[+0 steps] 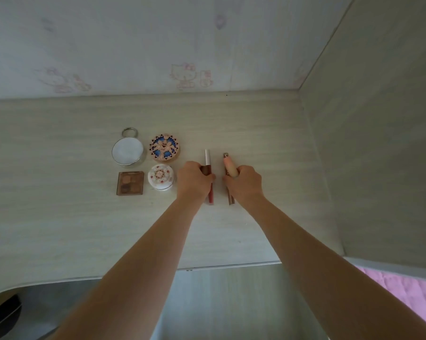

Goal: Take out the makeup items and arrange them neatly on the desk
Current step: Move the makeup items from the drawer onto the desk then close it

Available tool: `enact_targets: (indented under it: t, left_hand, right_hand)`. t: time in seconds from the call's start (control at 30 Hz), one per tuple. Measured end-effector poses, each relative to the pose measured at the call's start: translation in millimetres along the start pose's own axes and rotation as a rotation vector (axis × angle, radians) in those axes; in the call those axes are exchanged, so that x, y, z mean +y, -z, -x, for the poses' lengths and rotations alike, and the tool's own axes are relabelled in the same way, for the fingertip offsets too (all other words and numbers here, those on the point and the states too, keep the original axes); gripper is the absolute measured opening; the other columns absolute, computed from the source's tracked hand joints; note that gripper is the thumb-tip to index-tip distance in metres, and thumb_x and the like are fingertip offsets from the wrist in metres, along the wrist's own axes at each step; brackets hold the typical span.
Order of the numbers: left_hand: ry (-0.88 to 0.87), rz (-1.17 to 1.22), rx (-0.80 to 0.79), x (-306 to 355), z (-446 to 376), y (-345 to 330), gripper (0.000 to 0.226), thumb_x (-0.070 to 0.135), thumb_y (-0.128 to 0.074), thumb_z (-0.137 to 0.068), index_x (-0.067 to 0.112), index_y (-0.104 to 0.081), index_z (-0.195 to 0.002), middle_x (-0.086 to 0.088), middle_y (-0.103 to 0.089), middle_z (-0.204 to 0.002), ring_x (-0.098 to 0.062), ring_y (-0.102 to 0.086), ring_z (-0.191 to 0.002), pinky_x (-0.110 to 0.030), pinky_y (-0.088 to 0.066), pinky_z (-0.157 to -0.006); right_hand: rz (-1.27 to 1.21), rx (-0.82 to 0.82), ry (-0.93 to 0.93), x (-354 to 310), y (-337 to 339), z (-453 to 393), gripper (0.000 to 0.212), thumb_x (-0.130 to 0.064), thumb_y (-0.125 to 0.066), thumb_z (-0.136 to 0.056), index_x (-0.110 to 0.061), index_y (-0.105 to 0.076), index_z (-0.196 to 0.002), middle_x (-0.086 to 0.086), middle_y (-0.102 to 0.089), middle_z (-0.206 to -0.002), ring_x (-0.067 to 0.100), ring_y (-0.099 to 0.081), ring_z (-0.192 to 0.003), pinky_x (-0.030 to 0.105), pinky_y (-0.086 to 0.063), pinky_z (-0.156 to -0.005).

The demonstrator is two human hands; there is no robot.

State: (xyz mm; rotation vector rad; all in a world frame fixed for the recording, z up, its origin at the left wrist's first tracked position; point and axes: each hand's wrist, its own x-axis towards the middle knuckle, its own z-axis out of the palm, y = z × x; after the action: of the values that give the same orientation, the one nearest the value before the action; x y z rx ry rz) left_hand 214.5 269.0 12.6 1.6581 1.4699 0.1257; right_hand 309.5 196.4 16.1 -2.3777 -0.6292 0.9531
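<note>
Desk (59, 229); makeup tubes (208, 163) in hands (193, 180)

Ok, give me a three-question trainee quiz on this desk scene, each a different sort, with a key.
1. True or false: the left hand rests flat and holds nothing.
2. Which item lies nearest the left hand? A) round mirror B) white cake-patterned compact C) brown eyeshadow palette
3. Fill in: the right hand grips a ____-coloured tube.

Key: 1 false; it grips a red lip gloss tube. 2 B. 3 peach.
</note>
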Motion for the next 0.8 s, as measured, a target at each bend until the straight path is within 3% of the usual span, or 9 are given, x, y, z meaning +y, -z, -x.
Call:
enact_targets:
  t: [0.1, 0.23, 0.4, 0.5, 0.63, 0.7, 0.8]
  left_hand:
    - [0.006, -0.018, -0.002, 3, -4, 1, 0.024, 0.021, -0.074, -0.079, 0.014, -0.053, -0.07, 0.002, -0.052, -0.061, -0.009, -0.049, -0.052, -0.021, -0.033, -0.043]
    - [-0.002, -0.041, -0.018, 4, -7, 2, 0.02, 0.023, -0.076, -0.077, 0.011, -0.059, -0.078, 0.003, -0.052, -0.062, -0.008, -0.048, -0.054, -0.019, -0.029, -0.043]
    - [0.028, 0.004, -0.021, 3, -8, 4, 0.03, 0.02, -0.077, -0.074, 0.015, -0.05, -0.063, 0.002, -0.051, -0.059, -0.011, -0.047, -0.053, -0.022, -0.031, -0.044]
    - [0.021, 0.007, -0.003, 1, -9, 4, 0.028, 0.017, -0.074, -0.076, 0.016, -0.049, -0.064, 0.0, -0.053, -0.061, -0.017, -0.051, -0.061, -0.022, -0.032, -0.045]
    - [-0.004, 0.014, 0.014, 4, -9, 6, 0.026, 0.008, -0.069, -0.079, 0.018, -0.05, -0.065, 0.001, -0.056, -0.067, -0.012, -0.051, -0.06, -0.018, -0.037, -0.048]
    - [-0.019, 0.014, 0.031, 6, -11, 6, 0.011, 0.004, -0.065, -0.079, 0.012, -0.06, -0.077, -0.003, -0.062, -0.075, -0.016, -0.056, -0.065, -0.024, -0.046, -0.054]
    - [-0.022, 0.054, 0.081, 5, -13, 4, 0.011, 0.003, -0.062, -0.08, 0.005, -0.064, -0.09, -0.01, -0.067, -0.084, -0.027, -0.065, -0.074, -0.042, -0.058, -0.064]
  right_hand:
    - [0.008, 0.014, -0.001, -4, -1, -4, 0.021, -0.03, -0.059, -0.09, -0.013, -0.055, -0.078, 0.0, -0.054, -0.069, 0.012, -0.05, -0.055, 0.02, -0.031, -0.043]
    - [-0.013, 0.042, 0.0, -7, -5, -7, 0.042, -0.047, -0.053, -0.09, -0.013, -0.056, -0.066, 0.005, -0.06, -0.065, 0.023, -0.061, -0.06, 0.027, -0.047, -0.052]
    - [0.052, 0.042, -0.025, -10, -3, -9, 0.032, -0.04, -0.06, -0.087, -0.011, -0.062, -0.074, 0.002, -0.058, -0.064, 0.02, -0.057, -0.059, 0.024, -0.036, -0.046]
    - [0.113, 0.059, -0.045, -12, -1, -9, 0.023, -0.035, -0.061, -0.086, -0.013, -0.061, -0.08, 0.001, -0.056, -0.068, 0.019, -0.053, -0.059, 0.024, -0.032, -0.046]
    - [0.069, 0.087, -0.064, -17, -1, -10, 0.037, -0.045, -0.047, -0.094, -0.011, -0.053, -0.078, 0.003, -0.054, -0.071, 0.021, -0.05, -0.058, 0.025, -0.031, -0.047]
    - [0.065, 0.089, -0.051, -20, -2, -11, 0.038, -0.045, -0.046, -0.094, -0.011, -0.054, -0.08, 0.005, -0.056, -0.076, 0.023, -0.052, -0.061, 0.025, -0.032, -0.048]
    - [0.062, 0.085, -0.027, -24, -1, -10, 0.038, -0.044, -0.046, -0.094, -0.014, -0.05, -0.072, 0.004, -0.055, -0.073, 0.025, -0.055, -0.067, 0.026, -0.036, -0.052]
